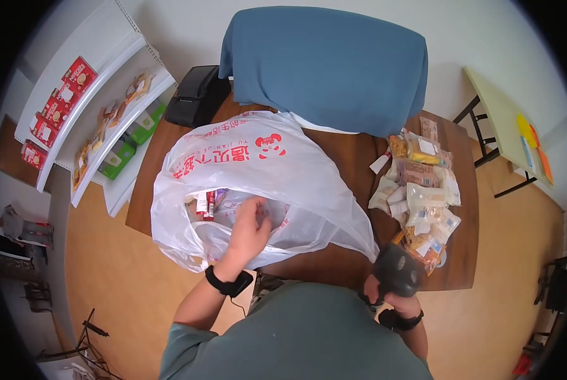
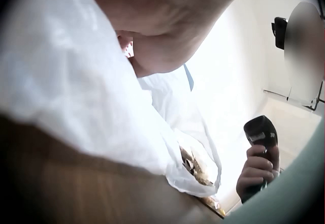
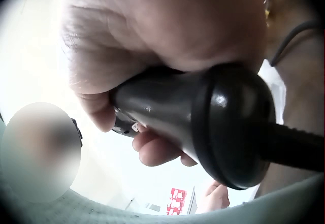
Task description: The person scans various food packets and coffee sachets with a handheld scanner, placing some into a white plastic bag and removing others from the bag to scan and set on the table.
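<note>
A large white plastic bag (image 1: pixel 309 171) with red print lies on the brown table, its mouth facing the person. My left hand (image 1: pixel 250 229) is at that mouth, fingers loosely bent, with nothing visible between them. Beside it inside the bag are small red-and-white packages (image 1: pixel 205 204). In the left wrist view the bag's side (image 2: pixel 76 82) hides the left fingertips. My right hand (image 1: pixel 394 301) grips the handle of a black barcode scanner (image 1: pixel 397 269) near the table's front right corner. The right wrist view shows fingers wrapped round the scanner's handle (image 3: pixel 157 107), with a cable running from its base.
Several clear-wrapped food packs (image 1: pixel 423 190) are heaped on the table's right side. A blue cloth (image 1: pixel 324 66) covers something at the back, next to a black printer-like device (image 1: pixel 198 95). Left stands a white shelf (image 1: pixel 122 69) with red and green boxes; a folding table (image 1: pixel 505 120) is at right.
</note>
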Motion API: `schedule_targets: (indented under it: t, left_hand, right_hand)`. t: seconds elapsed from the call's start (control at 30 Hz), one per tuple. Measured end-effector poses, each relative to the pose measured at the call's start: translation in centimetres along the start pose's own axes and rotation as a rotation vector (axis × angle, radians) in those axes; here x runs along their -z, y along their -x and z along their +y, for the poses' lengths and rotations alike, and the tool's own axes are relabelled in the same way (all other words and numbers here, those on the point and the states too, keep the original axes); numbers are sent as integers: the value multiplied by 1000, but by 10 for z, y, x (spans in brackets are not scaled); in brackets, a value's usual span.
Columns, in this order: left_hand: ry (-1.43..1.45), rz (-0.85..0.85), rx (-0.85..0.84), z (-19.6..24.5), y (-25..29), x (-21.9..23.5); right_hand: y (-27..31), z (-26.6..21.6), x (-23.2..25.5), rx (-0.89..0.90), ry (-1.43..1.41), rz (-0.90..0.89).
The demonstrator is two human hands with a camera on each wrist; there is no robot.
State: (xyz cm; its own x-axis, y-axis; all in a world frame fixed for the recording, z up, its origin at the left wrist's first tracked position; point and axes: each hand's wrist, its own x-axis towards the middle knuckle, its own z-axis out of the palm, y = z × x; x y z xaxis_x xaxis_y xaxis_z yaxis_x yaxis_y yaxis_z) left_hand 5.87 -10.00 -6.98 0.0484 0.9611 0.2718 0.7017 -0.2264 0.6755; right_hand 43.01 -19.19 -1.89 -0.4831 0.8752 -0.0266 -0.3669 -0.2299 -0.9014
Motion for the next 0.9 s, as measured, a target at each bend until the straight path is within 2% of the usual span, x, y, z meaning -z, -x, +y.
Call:
schedule_targets:
  t: [0.03, 0.1, 0.13, 0.2, 0.27, 0.33, 0.4, 0.5, 0.6, 0.67, 0.73, 0.83, 0.9]
  left_hand:
    - [5, 2, -3, -4, -10, -3]
    - [347, -26, 93, -7, -31, -8]
    - [352, -27, 88, 2, -45, -5]
    - [292, -90, -56, 26, -70, 6]
    - [345, -129, -117, 55, -94, 10]
    - [386, -171, -190, 61, -108, 6]
    - [-105, -146, -343, 52, -117, -7]
    - [-275, -75, -274, 46, -112, -11]
    - [-346, -16, -328, 8, -112, -23]
    - [-294, -3, -334, -5, -111, -21]
    - [-239, 2, -342, 6, -109, -11]
    - [-254, -61, -325, 22, -103, 4]
    - [-342, -297, -279, 25, -103, 8]
  right_hand:
    - [-1, 0, -1, 1, 5, 1]
    - [-2, 0, -3, -88, 19, -51]
    - [-5, 1, -5, -87, -1, -66]
    - [-10, 2, -12, -80, 2, -54]
    - [-11, 2, -14, -68, 6, -38]
    - [-16, 7, -12, -2, 31, -25]
    - [-17, 2, -14, 4, 40, -9]
    - [-14, 3, -14, -6, 55, -5]
    - [-13, 6, -12, -8, 62, -23]
    - [-15, 7, -11, -2, 58, -33]
    - [-15, 8, -9, 31, 66, -49]
    - [-11, 6, -11, 6, 31, -14]
    - [-11, 11, -10, 22, 33, -16]
